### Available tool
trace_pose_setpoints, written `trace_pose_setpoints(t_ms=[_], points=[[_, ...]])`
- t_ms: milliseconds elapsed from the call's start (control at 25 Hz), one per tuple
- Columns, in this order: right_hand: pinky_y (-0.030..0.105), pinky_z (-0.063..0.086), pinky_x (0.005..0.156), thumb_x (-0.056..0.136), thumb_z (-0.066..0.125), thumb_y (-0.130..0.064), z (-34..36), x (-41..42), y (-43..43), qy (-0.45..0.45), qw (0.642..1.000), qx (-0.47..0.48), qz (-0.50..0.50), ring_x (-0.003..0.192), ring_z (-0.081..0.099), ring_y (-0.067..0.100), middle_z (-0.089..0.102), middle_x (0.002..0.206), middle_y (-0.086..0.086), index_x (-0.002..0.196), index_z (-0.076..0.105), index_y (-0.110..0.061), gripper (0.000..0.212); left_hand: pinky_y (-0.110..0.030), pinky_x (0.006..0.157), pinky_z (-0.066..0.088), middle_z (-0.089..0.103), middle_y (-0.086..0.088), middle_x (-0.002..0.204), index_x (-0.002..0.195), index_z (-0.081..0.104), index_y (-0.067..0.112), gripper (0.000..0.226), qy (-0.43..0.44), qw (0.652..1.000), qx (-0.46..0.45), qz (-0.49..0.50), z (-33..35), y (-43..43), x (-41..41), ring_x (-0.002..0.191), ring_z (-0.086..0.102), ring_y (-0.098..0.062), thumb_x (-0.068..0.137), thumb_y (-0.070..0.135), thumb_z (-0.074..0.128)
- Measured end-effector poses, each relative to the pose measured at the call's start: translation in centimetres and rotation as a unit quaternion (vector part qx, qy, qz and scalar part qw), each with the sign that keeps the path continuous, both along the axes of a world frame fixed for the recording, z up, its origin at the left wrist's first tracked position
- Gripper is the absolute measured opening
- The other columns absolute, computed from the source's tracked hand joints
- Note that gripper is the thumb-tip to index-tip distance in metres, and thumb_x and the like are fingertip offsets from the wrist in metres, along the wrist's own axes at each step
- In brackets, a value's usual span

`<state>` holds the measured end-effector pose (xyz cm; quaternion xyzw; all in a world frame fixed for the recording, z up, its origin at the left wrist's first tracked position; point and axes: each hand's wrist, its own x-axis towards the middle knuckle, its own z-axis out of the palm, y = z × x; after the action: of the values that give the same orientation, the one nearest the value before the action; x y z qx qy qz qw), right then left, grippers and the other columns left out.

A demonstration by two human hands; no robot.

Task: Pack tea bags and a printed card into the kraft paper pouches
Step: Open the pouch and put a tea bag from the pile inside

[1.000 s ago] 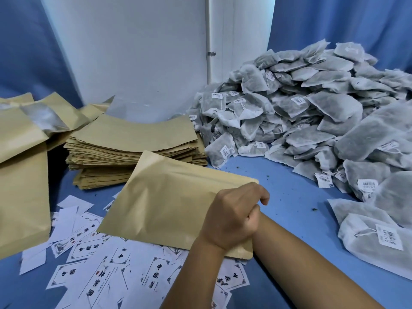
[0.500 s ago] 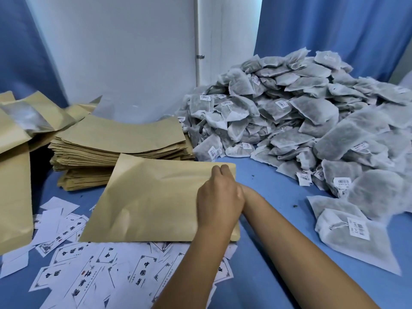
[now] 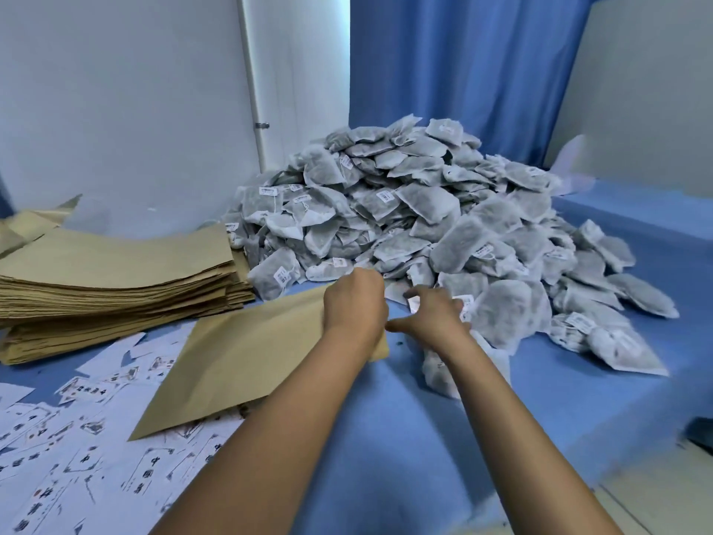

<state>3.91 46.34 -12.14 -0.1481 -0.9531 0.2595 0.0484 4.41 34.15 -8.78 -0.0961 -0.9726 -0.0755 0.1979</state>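
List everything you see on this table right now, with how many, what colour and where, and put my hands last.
Tea bags: a large heap, too many to count, grey-white, centre and right.
Pouch stack: one tall stack, tan, left.
Loose pouch: one, tan, flat at centre, over some cards.
Printed cards: many, white with dark print, scattered lower left.
Table cover: one, blue, under everything.
Curtain: one, blue, behind the heap.
Left hand: grips the loose pouch's right end.
Right hand: fingers curled, reaching into the heap's near edge.
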Motion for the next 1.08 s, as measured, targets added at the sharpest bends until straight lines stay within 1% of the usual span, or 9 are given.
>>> trace_pose_setpoints(t_ms=[80, 160, 280, 360, 440, 600, 720, 960, 1080], points=[[0.064, 0.016, 0.106, 0.068, 0.076, -0.051, -1.1, 1.1, 2.9, -0.030, 0.995, 0.040, -0.086, 0.142, -0.002, 0.041, -0.004, 0.157, 0.012, 0.147, 0.018, -0.030, 0.100, -0.033, 0.061, 0.035, 0.062, -0.013, 0.099, 0.085, 0.055, 0.010, 0.014, -0.003, 1.000, -0.011, -0.006, -1.0, 1.2, 0.3, 0.093, 0.062, -0.033, 0.085, -0.001, 0.046], [0.064, 0.008, 0.109, 0.074, 0.067, -0.058, -3.6, 1.8, 6.1, -0.037, 0.984, 0.039, -0.170, 0.142, -0.010, 0.043, -0.014, 0.157, 0.017, 0.151, 0.003, -0.028, 0.104, -0.031, 0.058, 0.035, 0.063, -0.011, 0.097, 0.078, 0.047, 0.014, 0.018, -0.004, 1.000, -0.022, 0.007, -1.8, 1.6, 0.2, 0.090, 0.062, -0.031, 0.084, -0.003, 0.045], [0.044, 0.020, 0.113, 0.083, 0.053, -0.051, -6.3, 0.7, 6.2, 0.059, 0.985, -0.054, -0.153, 0.140, 0.022, 0.035, 0.023, 0.152, 0.021, 0.146, 0.028, -0.025, 0.073, -0.030, 0.058, 0.036, 0.064, -0.008, 0.097, 0.082, 0.051, 0.015, 0.019, 0.011, 0.999, -0.044, 0.020, -2.3, 1.9, -0.1, 0.090, 0.064, -0.027, 0.085, -0.003, 0.044], [0.036, 0.035, 0.103, 0.083, 0.051, -0.041, -6.4, -0.6, 2.7, 0.110, 0.989, -0.099, -0.024, 0.127, 0.043, 0.031, 0.048, 0.138, 0.015, 0.136, 0.045, -0.021, 0.057, -0.030, 0.060, 0.037, 0.064, -0.009, 0.100, 0.094, 0.060, 0.011, 0.021, 0.016, 0.998, -0.059, 0.031, -2.2, 2.1, -0.7, 0.093, 0.065, -0.027, 0.087, -0.001, 0.044], [0.037, 0.037, 0.102, 0.082, 0.046, -0.041, -7.1, -2.0, -1.2, 0.103, 0.985, -0.085, 0.110, 0.125, 0.045, 0.032, 0.051, 0.134, 0.015, 0.130, 0.051, -0.019, 0.053, -0.031, 0.062, 0.037, 0.064, -0.010, 0.101, 0.101, 0.063, 0.007, 0.023, 0.024, 0.996, -0.066, 0.046, -1.9, 1.8, -1.1, 0.096, 0.065, -0.029, 0.089, 0.002, 0.044], [0.047, -0.001, 0.117, 0.084, 0.055, -0.049, -6.0, -7.7, 2.2, 0.221, 0.974, 0.022, -0.054, 0.146, -0.003, 0.033, 0.005, 0.159, 0.013, 0.143, 0.035, -0.026, 0.066, -0.029, 0.061, 0.035, 0.065, -0.010, 0.095, 0.094, 0.065, 0.008, 0.020, 0.064, 0.991, -0.100, 0.066, -1.5, -0.5, -2.8, 0.090, 0.065, -0.028, 0.089, 0.006, 0.045], [0.051, -0.004, 0.115, 0.076, 0.059, -0.065, -5.3, -11.9, 8.3, 0.151, 0.983, 0.045, -0.099, 0.144, -0.011, 0.039, -0.011, 0.158, 0.015, 0.150, 0.015, -0.031, 0.093, -0.029, 0.061, 0.034, 0.065, -0.010, 0.092, 0.091, 0.064, 0.008, 0.019, 0.056, 0.992, -0.088, 0.068, -1.5, -1.3, -4.4, 0.090, 0.064, -0.028, 0.091, 0.008, 0.045], [0.048, 0.023, 0.109, 0.073, 0.058, -0.068, -5.2, -15.9, 9.5, 0.122, 0.978, 0.124, -0.116, 0.134, 0.031, 0.040, 0.029, 0.149, 0.022, 0.145, 0.029, -0.028, 0.087, -0.030, 0.059, 0.032, 0.064, -0.012, 0.090, 0.085, 0.062, 0.008, 0.017, 0.069, 0.994, -0.065, 0.051, -1.9, -1.0, -6.5, 0.087, 0.063, -0.031, 0.089, 0.009, 0.045], [0.039, 0.040, 0.097, 0.075, 0.059, -0.060, -5.2, -14.1, 6.6, 0.155, 0.986, 0.040, -0.041, 0.112, 0.055, 0.031, 0.059, 0.124, 0.014, 0.134, 0.043, -0.026, 0.070, -0.031, 0.058, 0.032, 0.064, -0.015, 0.085, 0.080, 0.061, 0.005, 0.018, 0.091, 0.994, 0.005, 0.053, -1.6, -1.8, -6.8, 0.082, 0.063, -0.035, 0.089, 0.012, 0.047]])
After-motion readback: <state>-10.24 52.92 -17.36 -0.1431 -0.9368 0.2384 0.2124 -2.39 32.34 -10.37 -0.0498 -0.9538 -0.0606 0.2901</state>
